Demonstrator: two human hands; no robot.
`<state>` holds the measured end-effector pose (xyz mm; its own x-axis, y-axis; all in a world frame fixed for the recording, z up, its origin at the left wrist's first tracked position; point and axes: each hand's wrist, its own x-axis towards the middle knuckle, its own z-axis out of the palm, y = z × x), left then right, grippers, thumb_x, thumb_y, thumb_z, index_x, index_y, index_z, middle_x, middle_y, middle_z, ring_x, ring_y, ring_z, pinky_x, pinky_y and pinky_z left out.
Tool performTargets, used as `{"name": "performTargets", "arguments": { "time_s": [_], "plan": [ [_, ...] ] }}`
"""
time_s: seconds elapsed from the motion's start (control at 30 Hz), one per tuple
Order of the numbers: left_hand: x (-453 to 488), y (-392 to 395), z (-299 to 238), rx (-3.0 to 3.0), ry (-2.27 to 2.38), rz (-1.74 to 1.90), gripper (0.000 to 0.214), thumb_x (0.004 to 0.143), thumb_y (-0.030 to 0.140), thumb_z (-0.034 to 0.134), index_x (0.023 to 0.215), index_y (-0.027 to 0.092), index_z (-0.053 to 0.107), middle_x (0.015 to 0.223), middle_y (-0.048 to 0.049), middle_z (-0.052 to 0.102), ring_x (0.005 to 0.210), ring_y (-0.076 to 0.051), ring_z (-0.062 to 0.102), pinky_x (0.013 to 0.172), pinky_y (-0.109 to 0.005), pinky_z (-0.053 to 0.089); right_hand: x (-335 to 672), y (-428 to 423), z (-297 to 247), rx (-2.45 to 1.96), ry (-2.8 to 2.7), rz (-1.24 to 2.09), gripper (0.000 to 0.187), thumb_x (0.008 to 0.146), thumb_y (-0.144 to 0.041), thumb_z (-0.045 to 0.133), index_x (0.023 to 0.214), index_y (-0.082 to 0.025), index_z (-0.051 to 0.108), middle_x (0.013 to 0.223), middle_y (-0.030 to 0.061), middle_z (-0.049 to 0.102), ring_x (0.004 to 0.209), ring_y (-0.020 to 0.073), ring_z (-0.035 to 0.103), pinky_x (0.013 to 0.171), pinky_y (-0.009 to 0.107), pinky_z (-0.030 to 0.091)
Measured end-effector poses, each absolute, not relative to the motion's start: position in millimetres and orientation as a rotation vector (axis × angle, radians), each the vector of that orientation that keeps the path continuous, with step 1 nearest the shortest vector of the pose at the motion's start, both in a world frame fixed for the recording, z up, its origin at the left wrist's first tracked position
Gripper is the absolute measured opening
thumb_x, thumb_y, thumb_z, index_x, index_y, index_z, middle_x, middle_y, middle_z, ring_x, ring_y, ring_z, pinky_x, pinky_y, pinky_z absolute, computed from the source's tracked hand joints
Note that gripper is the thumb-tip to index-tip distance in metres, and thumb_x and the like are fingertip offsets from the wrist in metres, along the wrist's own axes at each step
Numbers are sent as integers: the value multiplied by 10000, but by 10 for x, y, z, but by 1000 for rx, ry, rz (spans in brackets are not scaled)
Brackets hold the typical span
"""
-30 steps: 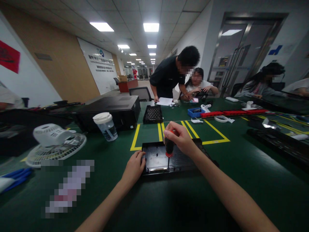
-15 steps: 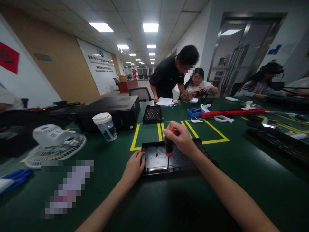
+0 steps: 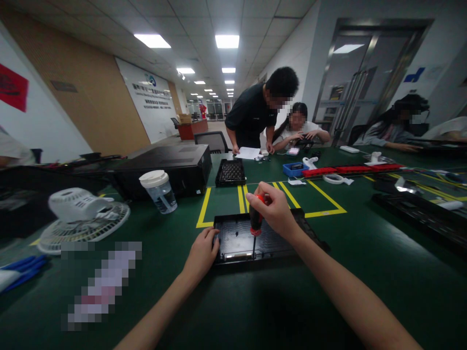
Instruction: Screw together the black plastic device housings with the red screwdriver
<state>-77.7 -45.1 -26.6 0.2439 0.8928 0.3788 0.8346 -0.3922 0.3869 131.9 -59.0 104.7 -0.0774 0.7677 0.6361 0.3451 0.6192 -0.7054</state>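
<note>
My right hand (image 3: 273, 206) is closed around the handle of a red and black screwdriver (image 3: 256, 222). The screwdriver stands nearly upright, its shaft pointing down to the near edge of a shallow black plastic panel (image 3: 233, 233). Whether a screw sits under the tip is too small to tell. At the panel's left edge, my left hand (image 3: 202, 250) grips the rim, thumb and fingers pressed to it. A small dark piece (image 3: 237, 234) lies inside the panel, and a pale strip (image 3: 239, 255) runs along its near side. My right forearm hides part of the panel's right side.
On the green table (image 3: 233, 311) stand a white-lidded bottle (image 3: 158, 192), a white fan (image 3: 83, 218) and a black case (image 3: 168, 167). A black tray (image 3: 230, 172), blue box (image 3: 295, 169) and red strip (image 3: 350, 169) lie farther back. Co-workers (image 3: 251, 114) are across the table.
My hands, the screwdriver and the panel look almost unmoved. Across the table, the standing person's hand has drawn back from the seated person's hands.
</note>
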Motion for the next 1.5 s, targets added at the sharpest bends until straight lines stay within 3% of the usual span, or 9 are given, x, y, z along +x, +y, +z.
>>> {"name": "performTargets", "arguments": {
  "time_s": [0.57, 1.5],
  "plan": [
    [-785, -431, -291, 2403, 1661, 847, 252, 832, 219, 390, 1011, 175, 563, 1086, -92, 553, 999, -201, 542, 904, -355, 423, 1307, -630, 1057, -1018, -1663, 182, 345, 793, -339, 529, 555, -186, 332, 515, -51, 312, 494, 90, 302, 488, 231, 237],
    [-782, -433, -290, 2410, 1665, 836, 256, 839, 219, 378, 1021, 176, 553, 1089, -87, 545, 1004, -205, 536, 911, -350, 415, 1217, -695, 1005, -1025, -1599, -58, 340, 781, -295, 545, 564, -188, 307, 539, -50, 330, 502, 89, 327, 508, 235, 272]
  ]
}}
